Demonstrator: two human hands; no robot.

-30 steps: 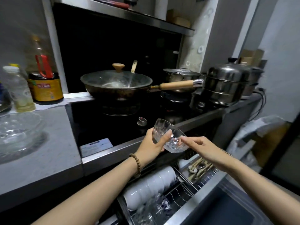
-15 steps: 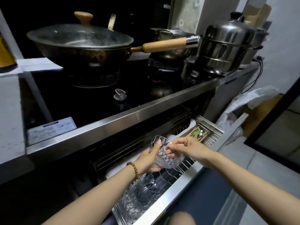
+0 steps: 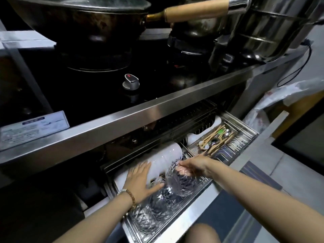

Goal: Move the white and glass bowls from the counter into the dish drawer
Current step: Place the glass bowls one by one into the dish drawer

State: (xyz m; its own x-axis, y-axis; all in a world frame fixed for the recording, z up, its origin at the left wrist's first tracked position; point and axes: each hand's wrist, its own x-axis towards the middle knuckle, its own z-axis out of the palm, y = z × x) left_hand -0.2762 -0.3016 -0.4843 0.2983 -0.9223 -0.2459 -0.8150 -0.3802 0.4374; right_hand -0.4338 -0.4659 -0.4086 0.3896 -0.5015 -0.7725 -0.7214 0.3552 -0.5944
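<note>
Left hand point(image 3: 140, 180): fingers straight and spread, palm flat against the row of white bowls point(image 3: 164, 158), thumb reaching toward the nested glass bowls point(image 3: 150, 214) nearer the viewer. The white bowls, smooth and glossy, lay on their sides in the wire rack of the drawer point(image 3: 177, 223), which stood pulled out under the steel edge of the tabletop point(image 3: 122, 120). To their right, the glass bowl point(image 3: 182, 185) in hand was tilted on its side over the rack, at the far end of the glass row; its wall was clear and cut in diamond facets. Right hand point(image 3: 196, 165): fingers clamped on the bowl's rim, fingertips showing through the glass. Farther right, a perforated tray held chopsticks and spoons point(image 3: 215, 139). Judged progress: late; white bowls racked, this glass bowl not yet released. Whether bowls remained on the tabletop could not be told.
</note>
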